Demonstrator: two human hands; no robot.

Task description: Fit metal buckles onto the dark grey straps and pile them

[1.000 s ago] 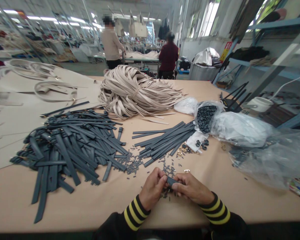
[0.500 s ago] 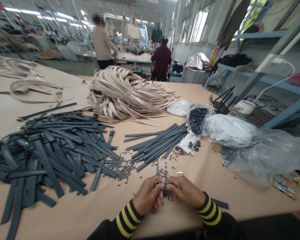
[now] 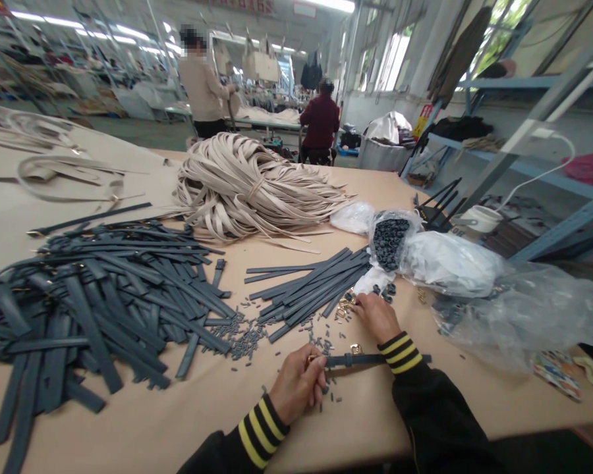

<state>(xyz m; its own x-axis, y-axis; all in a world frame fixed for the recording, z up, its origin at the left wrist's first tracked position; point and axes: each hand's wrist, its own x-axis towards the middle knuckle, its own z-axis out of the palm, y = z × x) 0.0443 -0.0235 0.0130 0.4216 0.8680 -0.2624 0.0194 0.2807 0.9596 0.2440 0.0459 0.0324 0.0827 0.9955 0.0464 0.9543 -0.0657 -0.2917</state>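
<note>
My left hand is closed on the left end of a dark strap, which lies level and runs right beneath my right wrist. A loop sits around this strap near my fingers. Just above it on the table is a gold buckle. My right hand has reached to the small pile of gold buckles; its fingertips are bent at the pile, and whether they grip a piece is too small to tell. Small dark pieces lie scattered left of my hands.
Dark straps lie behind my hands, with a large heap of finished-looking straps at left. A beige strap bundle is farther back. Plastic bags, one holding dark loops, stand right. Two people are beyond the table.
My right hand has left my left hand and moved up and right to the gold buckles. The strap held by my left hand now shows along its length. The view has shifted slightly.
</note>
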